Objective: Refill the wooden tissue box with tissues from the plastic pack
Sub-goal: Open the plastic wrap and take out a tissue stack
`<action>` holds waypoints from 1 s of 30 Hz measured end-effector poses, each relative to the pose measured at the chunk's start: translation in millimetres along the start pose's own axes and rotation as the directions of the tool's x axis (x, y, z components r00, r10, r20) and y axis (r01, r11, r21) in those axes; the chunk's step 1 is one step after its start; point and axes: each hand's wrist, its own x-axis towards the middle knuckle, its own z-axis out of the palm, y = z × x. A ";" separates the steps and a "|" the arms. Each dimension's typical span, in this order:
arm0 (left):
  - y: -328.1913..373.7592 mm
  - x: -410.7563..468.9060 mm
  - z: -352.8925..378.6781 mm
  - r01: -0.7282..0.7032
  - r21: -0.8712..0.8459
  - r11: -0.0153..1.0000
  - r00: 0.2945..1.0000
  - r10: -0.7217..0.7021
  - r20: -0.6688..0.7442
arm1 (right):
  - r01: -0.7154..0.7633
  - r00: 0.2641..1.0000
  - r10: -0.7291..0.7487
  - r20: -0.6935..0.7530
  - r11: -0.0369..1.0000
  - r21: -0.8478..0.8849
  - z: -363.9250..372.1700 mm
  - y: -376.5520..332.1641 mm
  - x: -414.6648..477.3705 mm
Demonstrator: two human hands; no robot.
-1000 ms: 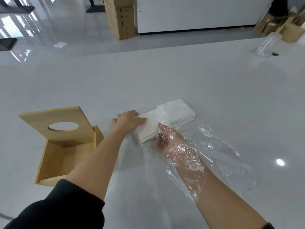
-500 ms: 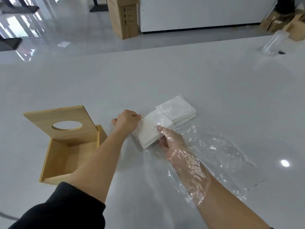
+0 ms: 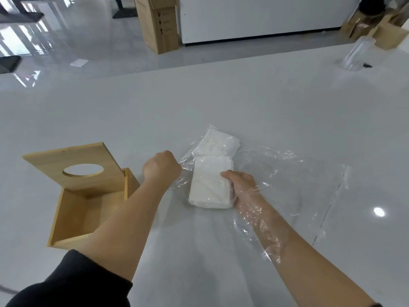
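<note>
The wooden tissue box (image 3: pixel 66 222) stands open and empty at the left, its lid (image 3: pixel 73 167) with an oval hole tilted up behind it. Two white tissue stacks lie inside the clear plastic pack (image 3: pixel 276 173) on the table. My right hand (image 3: pixel 241 185), reaching inside the plastic, grips the near tissue stack (image 3: pixel 210 185) at its right side. The far tissue stack (image 3: pixel 218 144) lies just behind it. My left hand (image 3: pixel 160 167) is fisted on the plastic's left edge, beside the stacks.
The white table (image 3: pixel 221 96) stretches far and right. A clear plastic cup (image 3: pixel 356 54) stands at the far right. Beyond the table's far edge are a tall cardboard box (image 3: pixel 158 21) and several cartons (image 3: pixel 376 25) on the floor.
The near stack has slid toward me and turned, parting from the far stack. My left hand left the tissues and now grips the plastic edge. The view shifted slightly.
</note>
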 end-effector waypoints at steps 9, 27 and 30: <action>-11.5 -49.5 15.5 -0.172 0.412 0.895 0.974 0.093 0.204 | 0.062 0.933 0.061 0.355 0.944 -0.324 -20.2 -18.2 -5.0; -34.9 -81.5 39.2 -0.009 0.410 0.912 0.967 -0.097 0.235 | 0.008 0.800 0.150 0.581 0.966 -0.260 -55.0 -37.3 -22.9; -32.6 -79.2 32.0 0.019 0.432 0.901 0.972 -0.118 0.203 | 0.210 0.853 0.052 0.519 0.877 -0.433 -51.1 -36.0 -22.3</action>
